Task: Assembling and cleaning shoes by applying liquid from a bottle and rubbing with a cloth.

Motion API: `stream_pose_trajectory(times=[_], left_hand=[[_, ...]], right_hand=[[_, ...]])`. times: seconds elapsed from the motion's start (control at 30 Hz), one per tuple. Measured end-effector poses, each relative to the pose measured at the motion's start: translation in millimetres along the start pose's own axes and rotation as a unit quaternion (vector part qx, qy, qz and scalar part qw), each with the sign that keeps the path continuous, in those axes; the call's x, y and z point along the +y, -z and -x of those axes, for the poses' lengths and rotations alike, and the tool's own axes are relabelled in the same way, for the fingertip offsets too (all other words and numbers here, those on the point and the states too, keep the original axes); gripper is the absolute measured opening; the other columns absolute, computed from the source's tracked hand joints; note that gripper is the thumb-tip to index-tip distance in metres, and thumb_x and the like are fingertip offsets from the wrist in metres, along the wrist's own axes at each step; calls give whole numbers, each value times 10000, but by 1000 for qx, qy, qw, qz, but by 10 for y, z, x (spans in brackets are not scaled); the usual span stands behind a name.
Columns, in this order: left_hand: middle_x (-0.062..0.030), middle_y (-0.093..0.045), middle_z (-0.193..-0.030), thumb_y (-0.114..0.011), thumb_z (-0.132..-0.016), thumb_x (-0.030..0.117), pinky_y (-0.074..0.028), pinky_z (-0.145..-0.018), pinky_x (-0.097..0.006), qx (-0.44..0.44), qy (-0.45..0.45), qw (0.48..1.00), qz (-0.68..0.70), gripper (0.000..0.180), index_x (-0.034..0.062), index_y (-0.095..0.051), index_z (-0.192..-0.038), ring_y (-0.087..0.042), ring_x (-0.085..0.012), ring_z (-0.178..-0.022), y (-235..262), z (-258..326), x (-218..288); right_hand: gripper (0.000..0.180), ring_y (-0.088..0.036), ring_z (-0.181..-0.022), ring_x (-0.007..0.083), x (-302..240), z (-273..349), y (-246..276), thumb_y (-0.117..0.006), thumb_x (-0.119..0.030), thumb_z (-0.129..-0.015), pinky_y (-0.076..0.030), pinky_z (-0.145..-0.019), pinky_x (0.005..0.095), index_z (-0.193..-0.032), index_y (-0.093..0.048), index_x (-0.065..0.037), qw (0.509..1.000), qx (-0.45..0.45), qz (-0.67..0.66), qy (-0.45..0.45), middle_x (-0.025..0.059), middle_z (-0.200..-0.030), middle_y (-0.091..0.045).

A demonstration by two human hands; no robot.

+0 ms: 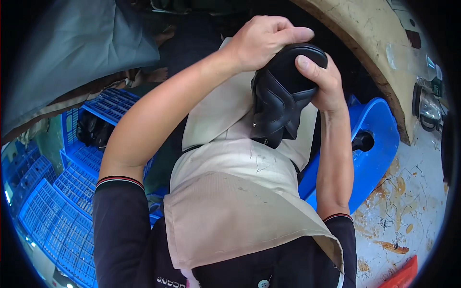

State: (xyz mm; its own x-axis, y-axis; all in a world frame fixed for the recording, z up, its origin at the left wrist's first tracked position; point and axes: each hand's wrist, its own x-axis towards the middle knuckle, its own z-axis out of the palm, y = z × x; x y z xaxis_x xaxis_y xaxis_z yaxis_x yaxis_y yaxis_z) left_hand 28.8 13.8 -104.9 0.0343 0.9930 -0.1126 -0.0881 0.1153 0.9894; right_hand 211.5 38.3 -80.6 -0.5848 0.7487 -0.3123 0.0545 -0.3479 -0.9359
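Note:
A black leather shoe upper (276,101) with stitched crossing straps is held up over my lap. Its rounded end points away from me. My left hand (263,42) grips the far left edge, thumb stretched along the top and the other fingertips partly hidden. On the right side my right hand (328,82) clasps the upper, its thumb pressed on the inner face and its fingers out of sight behind. A beige apron (240,206) covers my lap beneath it.
Blue plastic crates (60,216) stand at the left, one with black pieces (93,129) inside. A grey sheet (77,62) hangs at the upper left. To the right are a blue plastic seat (372,149), a curved worn tabletop edge (360,43) and a red object (402,276).

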Motion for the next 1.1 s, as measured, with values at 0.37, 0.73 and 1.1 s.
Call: stream_pose_trajectory(times=[0.37,0.73,1.1], left_hand=[[-39,-705,-916,-630,-1031,252,-482,-741,-208,27,-13,997,72,297,-30,-717,-1067,-591,-80,-792,-62,62,-173],[-61,-735,-895,-618,-1010,317,-500,-725,-250,175,13,976,131,373,-37,-732,-1043,-618,-121,-765,-255,347,-608],[-60,-711,-879,-567,-1041,310,-498,-738,-277,101,98,980,138,370,-30,-713,-1027,-606,-140,-752,-262,316,-658]], right_hand=[[338,-653,-752,167,97,18,81,-692,-270,-908,-513,-677,255,-1055,-719,34,999,2,-39,5,103,-894,-722],[407,-721,-862,211,328,53,310,-631,-331,-973,-566,-797,308,-1182,-679,15,996,52,-63,-39,147,-1043,-744],[426,-736,-946,242,406,66,356,-590,-355,-998,-568,-889,357,-1225,-673,-3,990,56,-127,-39,140,-1096,-747]])
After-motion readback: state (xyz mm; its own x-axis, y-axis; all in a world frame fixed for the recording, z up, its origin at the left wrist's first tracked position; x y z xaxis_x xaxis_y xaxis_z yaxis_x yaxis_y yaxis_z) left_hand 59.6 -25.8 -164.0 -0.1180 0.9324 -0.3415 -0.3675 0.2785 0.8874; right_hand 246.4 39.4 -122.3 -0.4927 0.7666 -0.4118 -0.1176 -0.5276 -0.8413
